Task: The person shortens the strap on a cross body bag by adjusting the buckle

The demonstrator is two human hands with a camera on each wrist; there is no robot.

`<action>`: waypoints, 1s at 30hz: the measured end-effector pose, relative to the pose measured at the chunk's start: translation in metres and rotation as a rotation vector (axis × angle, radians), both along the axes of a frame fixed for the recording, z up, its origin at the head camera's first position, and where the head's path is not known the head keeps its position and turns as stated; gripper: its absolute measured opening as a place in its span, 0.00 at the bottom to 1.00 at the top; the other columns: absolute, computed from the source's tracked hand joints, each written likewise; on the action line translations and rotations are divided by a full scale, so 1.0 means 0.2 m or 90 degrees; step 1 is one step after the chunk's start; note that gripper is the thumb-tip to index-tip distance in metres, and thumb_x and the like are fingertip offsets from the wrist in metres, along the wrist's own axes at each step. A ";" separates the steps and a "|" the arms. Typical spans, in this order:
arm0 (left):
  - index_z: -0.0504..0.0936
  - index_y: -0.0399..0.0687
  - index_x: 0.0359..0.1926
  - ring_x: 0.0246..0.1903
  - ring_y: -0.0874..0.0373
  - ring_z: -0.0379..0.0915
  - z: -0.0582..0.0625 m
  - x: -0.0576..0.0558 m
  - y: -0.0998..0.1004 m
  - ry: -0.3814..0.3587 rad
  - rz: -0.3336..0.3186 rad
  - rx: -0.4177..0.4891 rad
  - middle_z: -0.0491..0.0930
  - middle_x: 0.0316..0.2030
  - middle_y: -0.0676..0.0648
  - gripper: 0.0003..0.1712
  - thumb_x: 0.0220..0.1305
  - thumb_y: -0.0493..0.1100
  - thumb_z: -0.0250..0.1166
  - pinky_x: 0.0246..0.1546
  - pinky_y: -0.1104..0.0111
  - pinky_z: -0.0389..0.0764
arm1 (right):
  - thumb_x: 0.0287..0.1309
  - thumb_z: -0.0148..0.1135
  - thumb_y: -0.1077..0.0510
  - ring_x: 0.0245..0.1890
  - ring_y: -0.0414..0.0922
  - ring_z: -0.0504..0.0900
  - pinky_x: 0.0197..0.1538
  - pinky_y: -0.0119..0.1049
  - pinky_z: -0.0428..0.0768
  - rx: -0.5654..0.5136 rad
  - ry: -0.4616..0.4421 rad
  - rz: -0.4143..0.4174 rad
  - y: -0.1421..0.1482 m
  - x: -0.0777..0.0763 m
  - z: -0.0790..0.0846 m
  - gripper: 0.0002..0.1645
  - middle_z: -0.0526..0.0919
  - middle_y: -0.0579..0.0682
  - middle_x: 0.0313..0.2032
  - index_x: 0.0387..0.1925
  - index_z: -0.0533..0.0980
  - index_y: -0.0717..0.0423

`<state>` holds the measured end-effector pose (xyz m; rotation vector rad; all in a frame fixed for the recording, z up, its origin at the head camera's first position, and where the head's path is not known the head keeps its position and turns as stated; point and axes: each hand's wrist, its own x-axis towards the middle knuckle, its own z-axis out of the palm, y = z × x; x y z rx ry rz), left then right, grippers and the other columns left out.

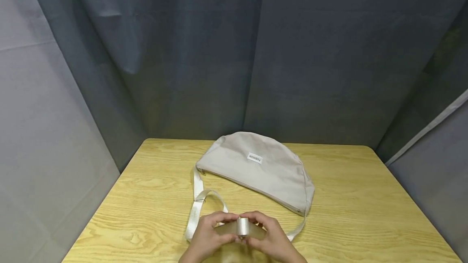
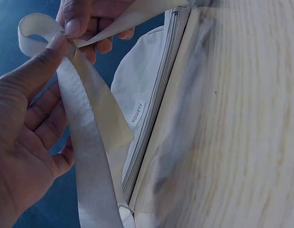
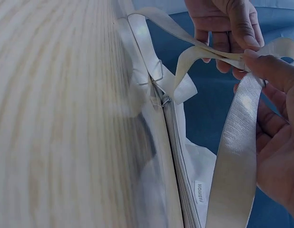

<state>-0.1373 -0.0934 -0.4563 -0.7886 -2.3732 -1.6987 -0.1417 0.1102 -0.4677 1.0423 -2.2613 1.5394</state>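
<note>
A beige fabric shoulder bag lies on the wooden table, its rounded side away from me and its zipper edge toward me. Its pale webbing strap comes forward from both ends of the bag. Between my hands a small loop of strap stands up, with its base pinched by both. My left hand pinches from the left, thumb and fingertips on the webbing. From the right, my right hand pinches the same spot, thumbs close together. In the right wrist view the strap hangs down from the pinch.
The wooden table reaches back to a dark grey curtain. Lighter grey panels stand on both sides. A white label reading "FASHION" is on the bag. Metal strap hardware shows at one bag end.
</note>
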 end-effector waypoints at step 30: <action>0.85 0.39 0.33 0.23 0.63 0.71 -0.09 -0.01 -0.13 0.060 0.036 -0.065 0.78 0.23 0.50 0.10 0.47 0.29 0.70 0.24 0.66 0.77 | 0.41 0.73 0.67 0.32 0.41 0.77 0.32 0.39 0.75 -0.001 -0.066 -0.016 0.00 0.05 0.10 0.25 0.82 0.43 0.37 0.45 0.76 0.60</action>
